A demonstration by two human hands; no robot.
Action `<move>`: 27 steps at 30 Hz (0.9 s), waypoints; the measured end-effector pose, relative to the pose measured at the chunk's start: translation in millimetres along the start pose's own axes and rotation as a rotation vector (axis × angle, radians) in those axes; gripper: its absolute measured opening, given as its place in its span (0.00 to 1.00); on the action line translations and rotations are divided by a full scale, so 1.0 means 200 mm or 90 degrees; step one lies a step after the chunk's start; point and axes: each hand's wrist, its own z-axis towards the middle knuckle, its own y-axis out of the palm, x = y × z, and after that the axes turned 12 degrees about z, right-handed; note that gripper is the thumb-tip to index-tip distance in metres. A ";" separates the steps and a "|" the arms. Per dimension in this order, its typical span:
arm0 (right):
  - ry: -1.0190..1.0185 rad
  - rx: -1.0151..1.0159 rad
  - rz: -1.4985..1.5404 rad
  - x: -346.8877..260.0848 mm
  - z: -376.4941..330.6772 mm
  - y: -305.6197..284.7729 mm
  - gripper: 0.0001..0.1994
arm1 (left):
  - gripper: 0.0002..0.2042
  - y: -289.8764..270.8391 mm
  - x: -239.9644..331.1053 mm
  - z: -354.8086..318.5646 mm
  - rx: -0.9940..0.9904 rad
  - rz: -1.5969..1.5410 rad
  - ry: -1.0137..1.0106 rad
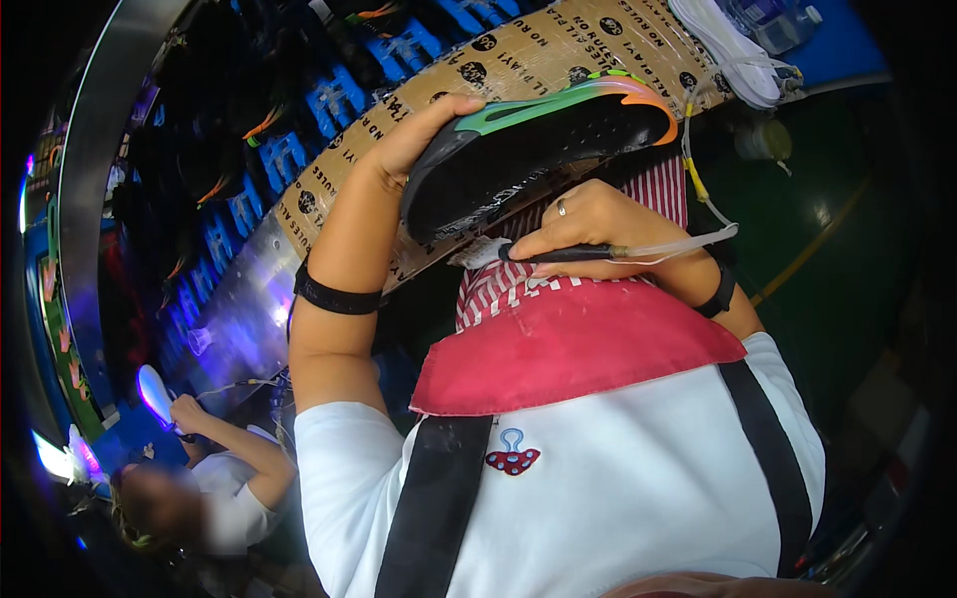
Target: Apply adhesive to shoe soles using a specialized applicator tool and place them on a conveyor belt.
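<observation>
A shoe sole point(538, 164), black on its wide face with a side wall fading from green to orange, is tilted up in front of me. My left hand point(424, 135) grips its left end, the thumb over the upper edge. Wet-looking streaks shine on the black face near its lower left. My right hand point(588, 221), a ring on one finger, is closed round the dark handle of a brush point(568, 253). The whitish bristles point left, close under the sole's lower edge; I cannot tell whether they touch it. A clear hose point(688, 244) runs from the handle's rear end.
Printed cardboard point(344, 189) covers the bench edge behind the sole. Beyond it stand blue racks point(334, 100) with dark items. White flat pieces point(733, 50) and a plastic bottle point(773, 22) lie top right. At lower left, a co-worker point(234, 478) holds a pale sole point(155, 394).
</observation>
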 end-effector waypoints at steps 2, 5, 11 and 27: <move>-0.021 0.018 0.029 0.00 -0.01 0.01 0.12 | 0.17 0.01 0.01 0.00 0.010 0.018 0.001; 0.037 0.080 -0.052 0.01 -0.01 0.02 0.11 | 0.17 0.01 0.00 0.01 0.018 0.060 -0.003; -0.043 0.010 -0.086 -0.01 -0.02 0.03 0.11 | 0.18 0.01 0.04 -0.05 0.036 0.165 -0.047; 0.210 0.355 0.149 0.09 -0.03 -0.05 0.10 | 0.22 0.09 -0.20 -0.09 0.137 -0.094 -0.026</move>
